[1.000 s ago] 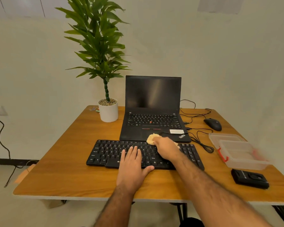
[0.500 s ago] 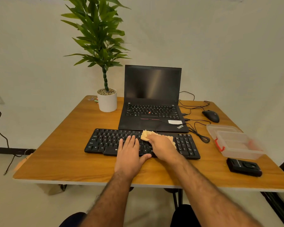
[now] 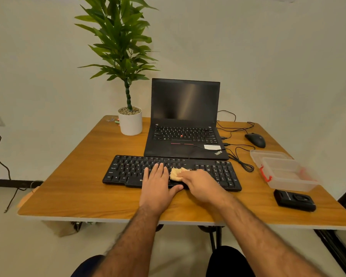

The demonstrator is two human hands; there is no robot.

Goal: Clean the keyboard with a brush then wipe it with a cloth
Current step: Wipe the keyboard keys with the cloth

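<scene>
I see one wooden table (image 3: 84, 188), and everything else sits on it. The largest thing there is one potted plant (image 3: 126, 56) in a white pot at the far left. Next comes one black laptop (image 3: 185, 120), open, screen dark, standing just behind the keyboard.

There is one black keyboard (image 3: 128, 170), the task's thing, lying flat across the middle of the table just in front of the laptop, its thin cable running up over the laptop's palm rest. To the right I count one clear plastic box (image 3: 288, 172) with red clips, its lid partly tucked beneath it at the far side. Nearer me, beside the box, lies one small black device (image 3: 295, 199). One black mouse (image 3: 255, 139) rests at the far right, with loose black cables (image 3: 240, 156) looped between it and the laptop.

I see two hands. My left hand (image 3: 158, 186) lies flat on the keyboard's middle keys, fingers straight and together, thumb spread toward the right. My right hand (image 3: 202, 183) is just beside it, fingers curled over one small tan cloth (image 3: 176, 173), pressing it down on the keys right of centre. The cloth touches the left hand's fingers.
</scene>
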